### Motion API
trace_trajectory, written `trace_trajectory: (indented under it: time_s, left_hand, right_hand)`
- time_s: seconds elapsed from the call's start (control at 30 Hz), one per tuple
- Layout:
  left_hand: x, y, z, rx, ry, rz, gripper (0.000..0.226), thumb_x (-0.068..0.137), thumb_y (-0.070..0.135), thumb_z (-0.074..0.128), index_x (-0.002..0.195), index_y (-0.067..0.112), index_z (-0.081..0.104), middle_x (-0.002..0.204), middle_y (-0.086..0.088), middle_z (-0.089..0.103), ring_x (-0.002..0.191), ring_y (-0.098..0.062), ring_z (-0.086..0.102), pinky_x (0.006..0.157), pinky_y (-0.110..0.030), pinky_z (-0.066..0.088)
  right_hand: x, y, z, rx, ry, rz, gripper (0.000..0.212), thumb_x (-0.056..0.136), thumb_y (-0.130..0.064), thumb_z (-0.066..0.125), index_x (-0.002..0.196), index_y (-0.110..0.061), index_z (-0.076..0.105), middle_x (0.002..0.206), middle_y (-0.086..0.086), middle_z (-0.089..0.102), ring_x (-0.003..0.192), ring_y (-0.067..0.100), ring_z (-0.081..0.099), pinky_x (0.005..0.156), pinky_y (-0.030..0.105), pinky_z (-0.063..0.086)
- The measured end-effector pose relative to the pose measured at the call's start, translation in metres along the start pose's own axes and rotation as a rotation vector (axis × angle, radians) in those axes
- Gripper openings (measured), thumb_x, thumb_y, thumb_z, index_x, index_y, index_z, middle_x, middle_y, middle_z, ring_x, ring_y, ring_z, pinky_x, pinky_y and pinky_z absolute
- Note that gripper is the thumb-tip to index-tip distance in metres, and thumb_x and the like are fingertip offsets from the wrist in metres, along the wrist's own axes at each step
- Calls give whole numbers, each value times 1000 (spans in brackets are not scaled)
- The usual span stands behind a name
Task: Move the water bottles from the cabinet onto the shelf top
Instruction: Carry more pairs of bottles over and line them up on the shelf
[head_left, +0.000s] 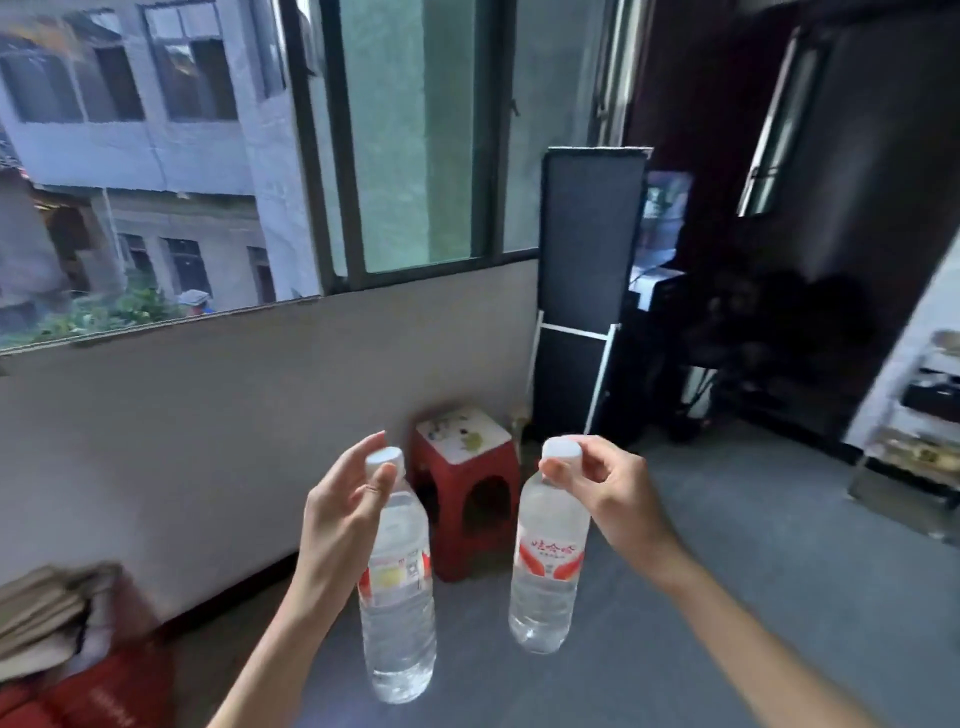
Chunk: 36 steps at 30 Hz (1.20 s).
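Two water bottles hang in mid-air over the floor, left bottle (397, 587) and right bottle (548, 561), each pinched at its cap by left hand (337, 525) and right hand (608, 493) fingers, likely for carrying both at once.

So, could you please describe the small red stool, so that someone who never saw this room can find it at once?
Look at the grey wall under the big window, then follow it right toward the tall dark panel in the corner. The red stool stands on the floor there, seen between the two held water bottles. It alone is red plastic with a white patterned top.
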<state>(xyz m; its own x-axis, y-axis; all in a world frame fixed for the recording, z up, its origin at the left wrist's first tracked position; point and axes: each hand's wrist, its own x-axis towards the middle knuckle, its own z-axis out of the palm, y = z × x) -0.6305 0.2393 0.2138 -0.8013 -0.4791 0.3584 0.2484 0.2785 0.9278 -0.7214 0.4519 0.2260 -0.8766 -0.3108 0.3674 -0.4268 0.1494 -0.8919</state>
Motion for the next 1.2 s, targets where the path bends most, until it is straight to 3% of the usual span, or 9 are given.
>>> trace_trajectory:
  time_s: [0.1, 0.23, 0.47, 0.53, 0.67, 0.8, 0.9, 1.07, 1.2]
  left_hand:
    - [38, -7, 86, -63, -155, 23, 27, 89, 16, 56, 105, 37, 60, 92, 29, 68, 88, 7, 62, 77, -7, 46]
    - [92, -23, 202, -151, -304, 39, 26, 88, 15, 56, 111, 28, 60, 103, 14, 67, 88, 10, 61, 76, -3, 44]
    - [180, -22, 405, -219, -533, 96, 25, 89, 15, 56, 111, 28, 60, 100, 14, 63, 81, 18, 57, 69, 4, 39]
    - [196, -18, 459, -232, -613, 106, 25, 90, 18, 55, 112, 29, 59, 101, 13, 63, 86, 15, 58, 69, 3, 40]
    - [215, -20, 557, -265, -768, 98, 25, 90, 23, 55, 114, 29, 57, 107, 7, 64, 95, -2, 62, 76, -13, 44]
    - [225, -31, 656, -268, -872, 80, 35, 78, 46, 57, 110, 33, 59, 107, 8, 65, 93, 1, 63, 76, -15, 43]
    - [236, -31, 745, -266, -903, 74, 31, 76, 43, 52, 105, 36, 59, 107, 5, 65, 92, -3, 62, 77, -19, 44]
    - [262, -8, 864, -265, -953, 141, 25, 77, 47, 49, 101, 43, 57, 102, 14, 64, 90, 7, 60, 77, -16, 42]
    - [292, 1, 955, -291, -939, 120, 31, 77, 51, 51, 105, 41, 59, 104, 13, 65, 95, -3, 63, 84, -26, 47]
  right_hand:
    - [17, 33, -73, -46, 134, 49, 19, 69, -38, 70, 83, -25, 68, 79, -3, 69, 71, 4, 61, 64, 14, 45]
    - [48, 79, -165, -157, 304, 98, 8, 76, -25, 72, 82, -27, 67, 77, -5, 67, 67, 1, 57, 62, 10, 43]
    - [108, 128, -311, -301, 571, 154, 12, 78, -20, 70, 85, -27, 65, 87, -5, 66, 74, 0, 56, 67, 9, 41]
    - [122, 141, -349, -298, 665, 165, 13, 79, -20, 70, 83, -31, 64, 84, -7, 67, 74, 2, 57, 69, 11, 42]
    - [144, 174, -419, -314, 788, 200, 12, 80, -20, 68, 86, -29, 65, 85, -7, 67, 79, 5, 59, 73, 15, 45]
    - [163, 220, -493, -374, 811, 246, 9, 81, -21, 68, 89, -22, 66, 86, -6, 67, 82, 9, 59, 72, 14, 44]
    - [184, 255, -560, -447, 745, 261, 15, 80, -28, 69, 92, -20, 66, 89, -4, 68, 83, 10, 60, 74, 16, 46]
    - [231, 283, -656, -497, 688, 240, 11, 80, -28, 67, 87, -32, 60, 87, -12, 65, 79, -1, 58, 68, 7, 43]
    - [282, 314, -731, -594, 719, 192, 15, 80, -26, 67, 93, -20, 64, 84, -13, 62, 77, -4, 55, 67, 7, 41]
